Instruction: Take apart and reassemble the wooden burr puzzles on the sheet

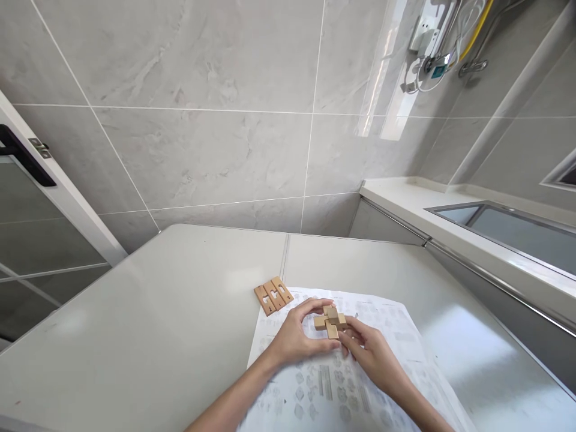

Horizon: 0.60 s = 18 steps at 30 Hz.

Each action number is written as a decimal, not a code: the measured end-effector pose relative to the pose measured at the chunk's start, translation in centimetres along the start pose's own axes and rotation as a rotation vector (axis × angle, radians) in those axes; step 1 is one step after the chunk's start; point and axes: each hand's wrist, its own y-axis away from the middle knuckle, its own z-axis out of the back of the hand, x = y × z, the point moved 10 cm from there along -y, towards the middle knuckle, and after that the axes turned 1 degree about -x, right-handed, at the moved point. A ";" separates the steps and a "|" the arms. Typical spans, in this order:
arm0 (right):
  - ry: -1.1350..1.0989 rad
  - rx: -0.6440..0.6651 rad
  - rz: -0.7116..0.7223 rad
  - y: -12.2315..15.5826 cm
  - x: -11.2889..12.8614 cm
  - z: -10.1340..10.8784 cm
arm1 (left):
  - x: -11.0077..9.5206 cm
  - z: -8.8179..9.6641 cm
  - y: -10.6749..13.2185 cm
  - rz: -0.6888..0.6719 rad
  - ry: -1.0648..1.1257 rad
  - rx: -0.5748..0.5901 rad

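A wooden burr puzzle (pixel 332 321) of interlocking light-coloured blocks is held between both hands, above a printed sheet (pixel 321 384). My left hand (pixel 299 330) curls round its left side, thumb at the near end and fingers over the far end. From the right, my right hand (pixel 366 348) grips the puzzle with its fingertips; part of those fingers is hidden beneath the blocks. Left of the far edge of the sheet lie flat wooden pieces (pixel 273 296) with cut-out slots, side by side, touching the paper's corner.
The pale table (pixel 157 324) has a seam running toward the wall. A tiled wall (pixel 202 156) rises behind it. On the right stands a counter with a sink (pixel 508 228); a door (pixel 49 180) is at the left. Cables and a socket (pixel 425 33) hang upper right.
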 end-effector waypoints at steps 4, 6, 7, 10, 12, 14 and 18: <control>-0.143 -0.002 0.008 0.3 -1.4 -0.6 | 0.6 -0.4 0.1 0.053 -0.032 -0.010; -0.214 -0.013 0.012 0.4 -1.8 -0.8 | 0.8 -0.5 0.1 0.066 -0.049 -0.006; -0.245 -0.020 0.013 0.4 -2.0 -0.8 | 0.8 -0.6 0.1 0.068 -0.054 -0.004; -0.294 -0.030 0.016 0.5 -2.4 -0.8 | 1.0 -0.7 0.1 0.079 -0.061 -0.003; -0.303 -0.021 0.026 0.5 -2.6 -1.0 | 1.0 -0.7 0.1 0.088 -0.070 -0.005; -0.292 -0.016 0.041 0.6 -2.8 -1.1 | 0.9 -0.7 0.2 0.084 -0.087 -0.001; -0.209 -0.049 0.069 0.8 -3.6 -1.0 | 0.8 -1.0 0.3 0.043 -0.142 0.032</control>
